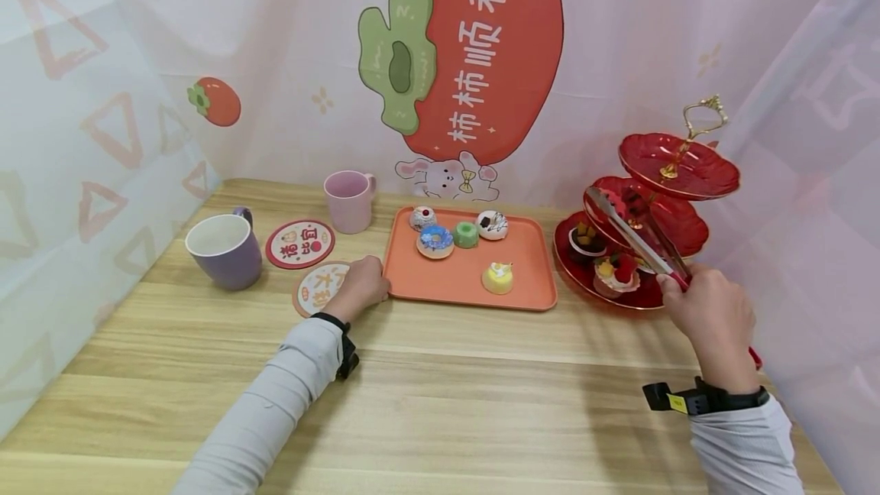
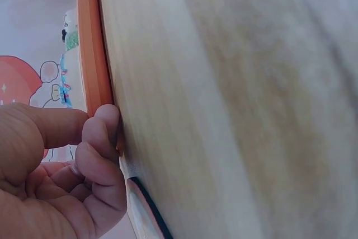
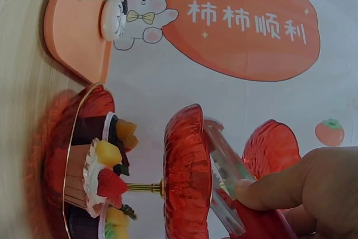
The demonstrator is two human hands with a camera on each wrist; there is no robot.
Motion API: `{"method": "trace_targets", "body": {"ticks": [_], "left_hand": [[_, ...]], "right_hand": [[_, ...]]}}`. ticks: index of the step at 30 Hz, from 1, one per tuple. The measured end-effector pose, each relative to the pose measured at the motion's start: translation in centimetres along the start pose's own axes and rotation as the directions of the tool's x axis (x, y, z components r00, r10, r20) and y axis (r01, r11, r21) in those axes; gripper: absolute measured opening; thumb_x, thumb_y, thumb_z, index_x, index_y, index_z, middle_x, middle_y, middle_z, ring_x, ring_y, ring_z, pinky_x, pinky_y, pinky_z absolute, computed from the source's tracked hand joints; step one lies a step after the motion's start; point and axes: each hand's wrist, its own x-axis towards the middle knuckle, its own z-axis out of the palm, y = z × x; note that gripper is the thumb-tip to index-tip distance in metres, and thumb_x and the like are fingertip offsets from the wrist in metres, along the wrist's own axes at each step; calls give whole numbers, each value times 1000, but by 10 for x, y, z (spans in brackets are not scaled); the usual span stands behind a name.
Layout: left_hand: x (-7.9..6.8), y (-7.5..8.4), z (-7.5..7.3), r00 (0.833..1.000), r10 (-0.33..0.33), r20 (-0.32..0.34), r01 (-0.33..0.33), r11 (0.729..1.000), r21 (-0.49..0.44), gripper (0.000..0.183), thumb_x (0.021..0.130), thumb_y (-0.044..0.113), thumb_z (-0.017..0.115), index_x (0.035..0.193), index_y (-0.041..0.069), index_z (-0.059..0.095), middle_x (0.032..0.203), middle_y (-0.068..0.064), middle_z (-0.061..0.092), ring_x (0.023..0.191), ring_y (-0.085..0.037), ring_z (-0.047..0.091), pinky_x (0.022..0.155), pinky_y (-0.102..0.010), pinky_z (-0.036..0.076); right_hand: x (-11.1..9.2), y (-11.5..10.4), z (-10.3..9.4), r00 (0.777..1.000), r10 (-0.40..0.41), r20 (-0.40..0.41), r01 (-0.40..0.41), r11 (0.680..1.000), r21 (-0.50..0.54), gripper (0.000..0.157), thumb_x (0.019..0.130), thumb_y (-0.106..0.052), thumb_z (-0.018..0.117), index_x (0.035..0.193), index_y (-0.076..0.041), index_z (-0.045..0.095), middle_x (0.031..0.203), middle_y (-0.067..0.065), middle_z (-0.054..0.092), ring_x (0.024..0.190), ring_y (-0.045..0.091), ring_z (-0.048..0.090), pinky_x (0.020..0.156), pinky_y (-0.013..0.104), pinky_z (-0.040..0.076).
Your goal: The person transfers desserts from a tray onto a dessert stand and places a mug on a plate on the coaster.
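My left hand (image 1: 360,285) pinches the front left corner of an orange tray (image 1: 440,290), thumb above and curled fingers at its side. On the tray lie a blue donut (image 1: 435,241), a green ring-shaped sweet (image 1: 466,234), a white striped donut (image 1: 492,225), a small white round cake (image 1: 422,218) and a yellow cake (image 1: 498,278). My right hand (image 1: 711,312) grips red-handled metal tongs (image 1: 642,244). Their tips reach over the middle tier of a red three-tiered stand (image 1: 687,224), where something pinkish-red shows between them; I cannot tell whether they hold it.
Several fruit-topped cupcakes (image 1: 616,275) sit on the stand's bottom tier. To the left stand a purple mug (image 1: 230,254) and a pink mug (image 1: 348,203), with a red-rimmed coaster (image 1: 300,244) and an orange-rimmed coaster (image 1: 316,289) near them. A printed curtain (image 1: 289,44) hangs behind.
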Motion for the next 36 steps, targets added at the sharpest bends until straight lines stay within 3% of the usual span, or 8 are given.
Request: {"method": "trace_targets", "body": {"ticks": [7,12,23,30,36], "left_hand": [[-1,-2,0,1000,12,-7,-13,1000,-8,23,84,2,52,62,5,58,54,-7,56,48,-20,48,50,-28,34],[0,-2,1,1000,2,-5,-2,1000,-2,21,85,4,53,65,4,59,55,-7,57,49,-20,49,50,-28,34],[0,-4,3,1000,4,-1,-4,1000,-7,22,85,3,53,64,5,59,55,-7,57,49,-21,48,50,-29,33],[-1,-4,4,1000,5,-1,-5,1000,-15,24,86,3,52,63,5,59,55,-8,57,47,-20,46,49,-28,32],[-1,-3,2,1000,6,-5,-6,1000,-14,23,85,3,52,63,5,58,55,-8,57,47,-19,46,49,-28,33]], "right_hand": [[-1,-1,-1,1000,16,19,-16,1000,9,30,89,-27,58,87,3,58,58,10,49,55,29,43,43,35,29],[-2,-1,-3,1000,15,25,-15,1000,17,33,89,-27,57,93,5,57,60,11,50,56,29,44,43,34,29],[-6,1,-2,1000,6,-6,-6,1000,17,31,88,-27,58,93,4,58,61,12,52,56,30,46,42,35,30],[-12,0,-2,998,-20,-53,21,1000,23,27,88,-26,59,83,1,57,57,10,48,52,29,44,41,34,28],[-18,-5,-2,998,-3,-57,4,1000,27,31,89,-25,59,97,5,59,59,12,50,54,30,44,42,34,28]]}}
